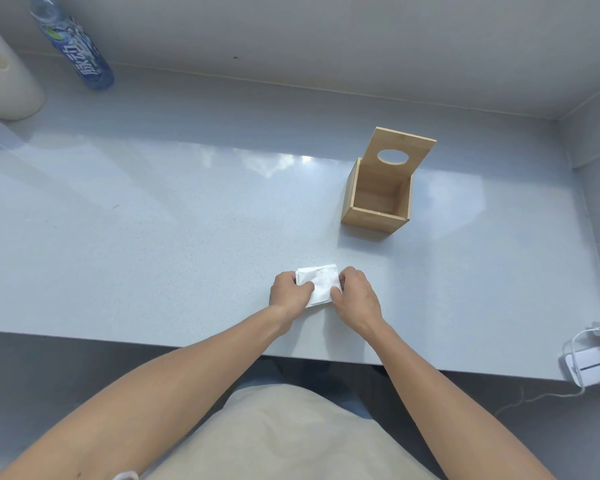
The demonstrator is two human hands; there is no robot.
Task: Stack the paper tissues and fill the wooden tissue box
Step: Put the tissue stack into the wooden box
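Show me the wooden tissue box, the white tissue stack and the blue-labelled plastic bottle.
Wooden tissue box (pixel 373 220): head view, near front wall.
White tissue stack (pixel 321 280): head view, top sheet's middle.
Blue-labelled plastic bottle (pixel 80 55): head view, on its label.

A pale blue-grey countertop (pixel 153 220) was seen, bounded by grey walls at the back and right. At its far left corner, a plastic water bottle (pixel 75 46) with a blue label was stood near the wall, and just beside it a cream-coloured jug (pixel 4 77) was placed, partly cut off by the frame's edge. Near the right edge, a small white device (pixel 591 370) with a white cable (pixel 584 336) attached was laid at the counter's front corner.
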